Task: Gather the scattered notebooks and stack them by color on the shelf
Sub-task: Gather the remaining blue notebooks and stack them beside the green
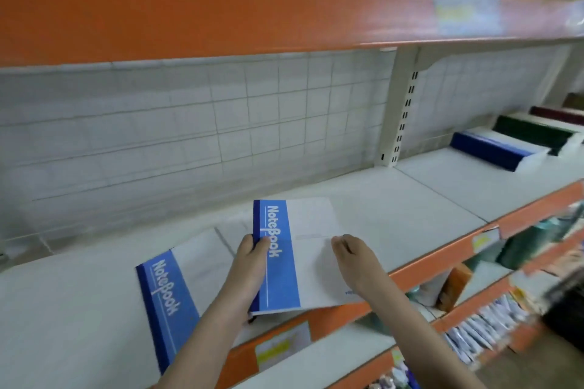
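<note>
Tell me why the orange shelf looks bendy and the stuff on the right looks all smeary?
Head view: the wide-angle lens bows the upper orange shelf edge, so it only looks curved. Head view: the right side is blurred, smearing the dark blue stack of notebooks. Head view: the blue-and-white notebook gripped by the left hand is sharp enough to read its cover word.

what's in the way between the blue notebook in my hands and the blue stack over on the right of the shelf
Nothing visible. The held blue notebook, gripped by the left hand with the right hand resting on its cover, faces bare white shelf all the way to the blue stack. The other blue notebook lies to the left, off that path.
</note>
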{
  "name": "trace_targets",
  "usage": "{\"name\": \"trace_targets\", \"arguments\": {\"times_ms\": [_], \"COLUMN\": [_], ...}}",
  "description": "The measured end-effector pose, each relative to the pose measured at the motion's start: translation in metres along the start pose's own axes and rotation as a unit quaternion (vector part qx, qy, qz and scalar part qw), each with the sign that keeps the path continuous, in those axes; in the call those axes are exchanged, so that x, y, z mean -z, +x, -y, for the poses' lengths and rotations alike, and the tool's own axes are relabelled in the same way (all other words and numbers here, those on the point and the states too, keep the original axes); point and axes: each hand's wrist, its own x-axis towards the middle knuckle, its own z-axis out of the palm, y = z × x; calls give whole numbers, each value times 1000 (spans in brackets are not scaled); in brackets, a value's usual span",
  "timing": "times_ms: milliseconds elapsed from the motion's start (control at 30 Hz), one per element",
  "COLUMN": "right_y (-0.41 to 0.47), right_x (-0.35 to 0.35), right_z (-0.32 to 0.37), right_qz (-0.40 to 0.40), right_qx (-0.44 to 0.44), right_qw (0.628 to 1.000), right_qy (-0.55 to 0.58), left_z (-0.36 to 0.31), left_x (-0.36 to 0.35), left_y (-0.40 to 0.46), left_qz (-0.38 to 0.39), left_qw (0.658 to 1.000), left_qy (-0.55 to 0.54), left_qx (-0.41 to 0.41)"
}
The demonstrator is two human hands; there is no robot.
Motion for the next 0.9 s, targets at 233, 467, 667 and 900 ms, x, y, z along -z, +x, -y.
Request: {"name": "trace_targets", "arguments": {"times_ms": [233,467,667,900], "right_y": [9,16,12,23], "right_x": [97,188,258,323], "right_z": [-67,-139,-191,-234], "right_qz": [-53,-119,-144,-181], "right_qx": [-79,-94,-124,-156], "right_qw": [995,988,981,971], "right_qy": [-1,-7,31,26], "left_z": [-14,-18,-21,-31], "left_x": [-123,-245,-338,-427], "left_y": [1,-7,-18,-10], "left_qz": [72,130,183,233], "left_qw": [997,991,982,970], "left_qy": [20,40,50,65], "left_qx": [18,12,15,17]}}
